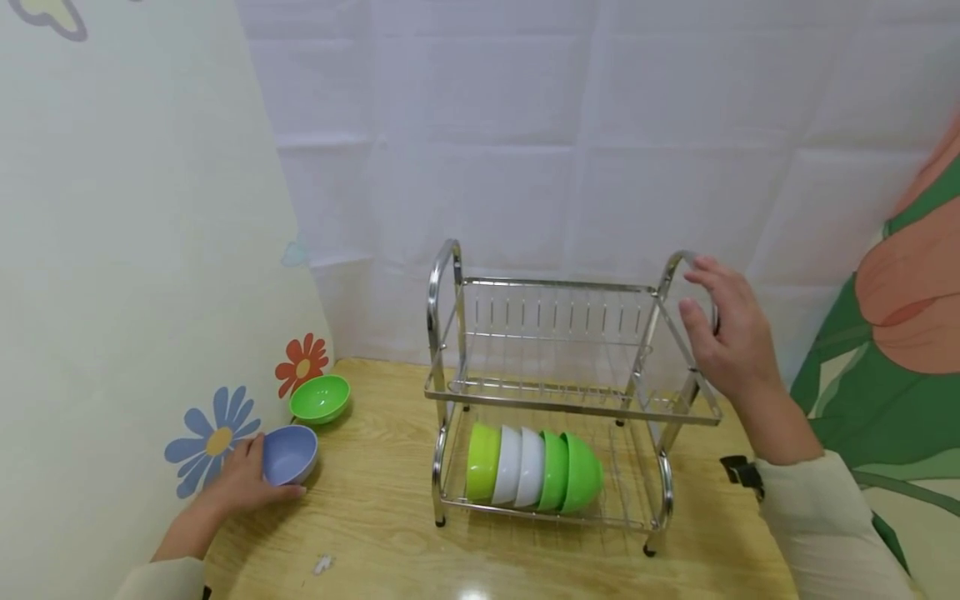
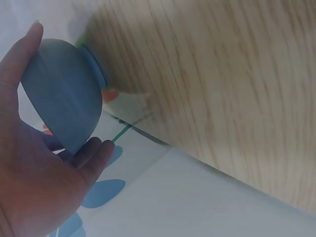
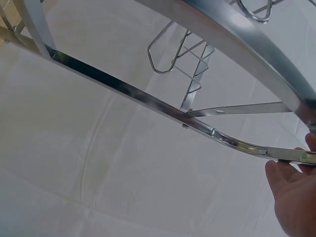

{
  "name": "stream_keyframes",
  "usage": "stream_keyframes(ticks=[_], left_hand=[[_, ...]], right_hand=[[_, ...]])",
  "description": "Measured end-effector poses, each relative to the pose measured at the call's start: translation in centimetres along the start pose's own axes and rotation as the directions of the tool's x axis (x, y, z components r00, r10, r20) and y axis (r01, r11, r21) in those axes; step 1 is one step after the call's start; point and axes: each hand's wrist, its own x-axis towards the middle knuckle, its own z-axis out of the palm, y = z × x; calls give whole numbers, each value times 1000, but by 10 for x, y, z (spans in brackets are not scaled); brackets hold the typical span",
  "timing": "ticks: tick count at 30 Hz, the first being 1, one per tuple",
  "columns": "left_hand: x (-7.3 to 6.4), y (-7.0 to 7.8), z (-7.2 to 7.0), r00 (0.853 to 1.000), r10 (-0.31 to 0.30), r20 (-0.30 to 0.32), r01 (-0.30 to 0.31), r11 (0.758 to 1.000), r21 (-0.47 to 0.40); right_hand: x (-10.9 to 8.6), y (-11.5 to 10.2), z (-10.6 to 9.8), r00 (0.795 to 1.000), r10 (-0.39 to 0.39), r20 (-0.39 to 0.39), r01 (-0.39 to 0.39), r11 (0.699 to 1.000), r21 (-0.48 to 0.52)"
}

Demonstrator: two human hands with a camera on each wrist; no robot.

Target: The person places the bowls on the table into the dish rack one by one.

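My left hand (image 1: pixel 243 479) holds a blue bowl (image 1: pixel 291 456) at the table's left side, thumb on one side of it and fingers on the other. In the left wrist view the bowl (image 2: pixel 64 91) is tipped on its side, its foot facing the wood. Just behind it a green bowl (image 1: pixel 321 398) leans by the wall. On the right, my right hand (image 1: pixel 731 329) is at the upper side frame of a two-tier metal dish rack (image 1: pixel 570 407). The right wrist view has its fingers (image 3: pixel 284 177) around the metal bar, partly cut off by the image edge.
On the rack's lower tier several bowls stand on edge in a row: yellow-green (image 1: pixel 482 462), white (image 1: pixel 517 467) and green (image 1: pixel 581 472). A small white scrap (image 1: pixel 322 565) lies on the wooden table (image 1: pixel 375 517). A black strap (image 1: pixel 741 472) shows beside the right sleeve.
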Motion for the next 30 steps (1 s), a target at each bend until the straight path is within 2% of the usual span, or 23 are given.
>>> stream_keyframes(ticks=[7, 18, 30], left_hand=[[1, 2, 2, 1000, -28, -2, 28, 1000, 6], [-3, 8, 4, 999, -23, -31, 23, 1000, -17], [-4, 29, -3, 996, 46, -71, -48, 998, -27]], right_hand=[[0, 0, 0, 1000, -7, -4, 7, 1000, 2], [1, -2, -1, 1000, -3, -8, 3, 1000, 8], [0, -1, 0, 1000, 13, 14, -13, 1000, -3]])
